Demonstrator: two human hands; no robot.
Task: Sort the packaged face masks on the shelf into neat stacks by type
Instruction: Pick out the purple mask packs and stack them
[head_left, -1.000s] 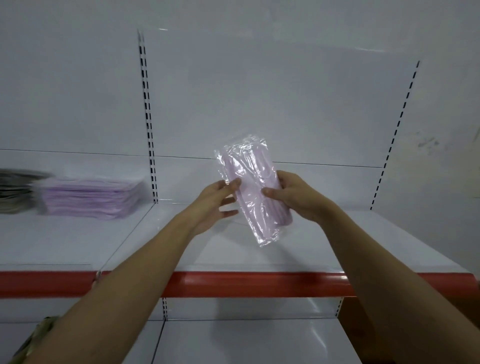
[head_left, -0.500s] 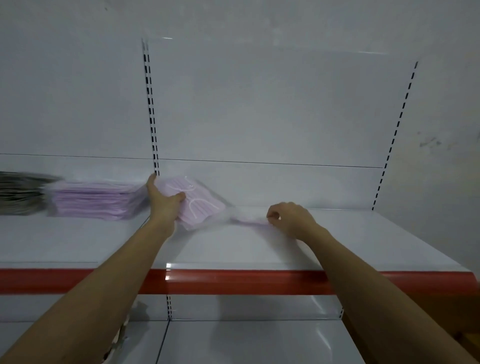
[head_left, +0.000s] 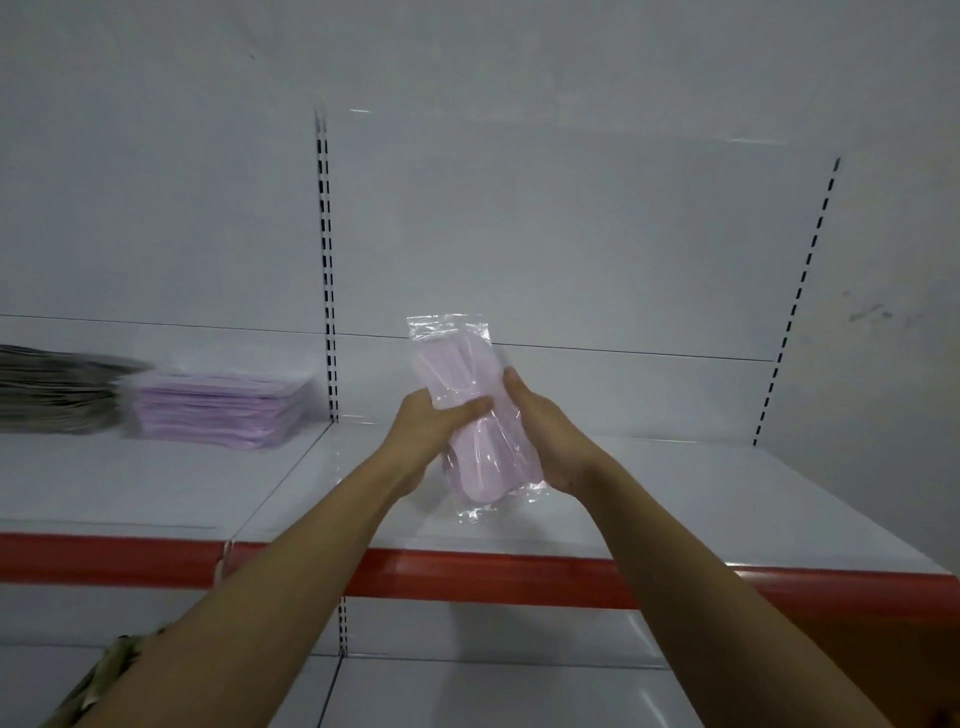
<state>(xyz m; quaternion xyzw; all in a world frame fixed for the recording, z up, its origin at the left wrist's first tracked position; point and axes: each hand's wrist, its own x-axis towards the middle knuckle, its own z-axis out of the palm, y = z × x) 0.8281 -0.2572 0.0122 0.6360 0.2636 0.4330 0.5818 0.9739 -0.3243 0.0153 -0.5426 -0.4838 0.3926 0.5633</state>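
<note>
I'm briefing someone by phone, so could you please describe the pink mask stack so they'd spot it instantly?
Find the white shelf with the red front edge. On its left section lies the pink mask stack, just left of the slotted upright. Its neighbour further left is a grey stack; this one is pale pink.

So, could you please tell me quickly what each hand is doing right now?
Left hand: closed on the pink mask packet.
Right hand: gripping the same packet, held above the shelf.

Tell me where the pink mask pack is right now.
In the head view, the pink mask pack is held upright between the left hand and right hand, above the shelf, right of the pink stack.
</note>
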